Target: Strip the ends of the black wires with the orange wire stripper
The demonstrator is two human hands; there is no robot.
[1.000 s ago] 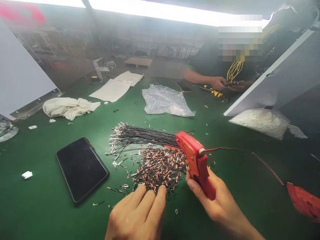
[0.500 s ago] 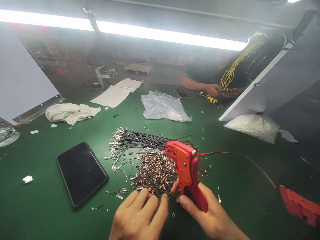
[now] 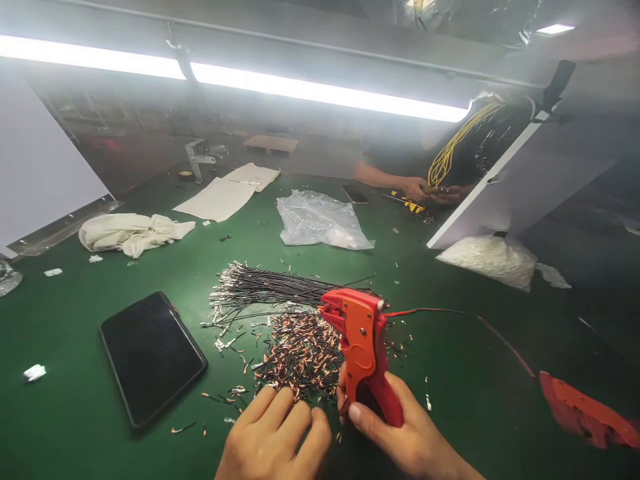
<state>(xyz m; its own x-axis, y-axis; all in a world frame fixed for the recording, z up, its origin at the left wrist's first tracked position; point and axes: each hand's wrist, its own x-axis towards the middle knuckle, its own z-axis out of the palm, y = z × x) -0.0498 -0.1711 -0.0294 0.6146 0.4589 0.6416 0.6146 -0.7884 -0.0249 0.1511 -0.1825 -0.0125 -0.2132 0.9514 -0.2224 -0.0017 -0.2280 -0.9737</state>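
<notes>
- The right hand, closed around the handles of the orange wire stripper, has drawn the tool nearer to the body than a second ago; its head now stands over the right edge of the heap of cut wire pieces.
- The left hand, fingers loosely curled and holding nothing, stays at the near edge of the heap.
- A smartphone lies close on the left; the green desk is open on the right, up to a red wire.

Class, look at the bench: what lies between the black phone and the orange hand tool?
In the head view, a pile of short copper-tipped wire pieces lies on the green mat between the phone and the orange tool.
</notes>
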